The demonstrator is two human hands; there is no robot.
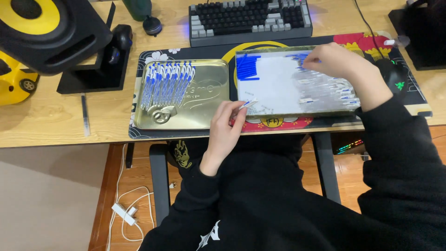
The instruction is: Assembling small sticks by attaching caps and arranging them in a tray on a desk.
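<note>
Small white-and-blue piece (pixel 247 104), lower centre of the frame, sits pinched between the fingertips of your left hand (pixel 224 128) at the near edge of the silver tray (pixel 278 88). It looks light, thin and easily bent; hold it at its middle. Its long axis tilts up toward the right. Your right hand (pixel 341 65), upper right, closes its fingers on the blue strips (pixel 299 58) in that tray. Finished pieces (pixel 167 83) lie in rows on the gold tray (pixel 204 107), left of centre.

head cam | looks steeply down from above | desk (pixel 55 121) and lap close below | single view
</note>
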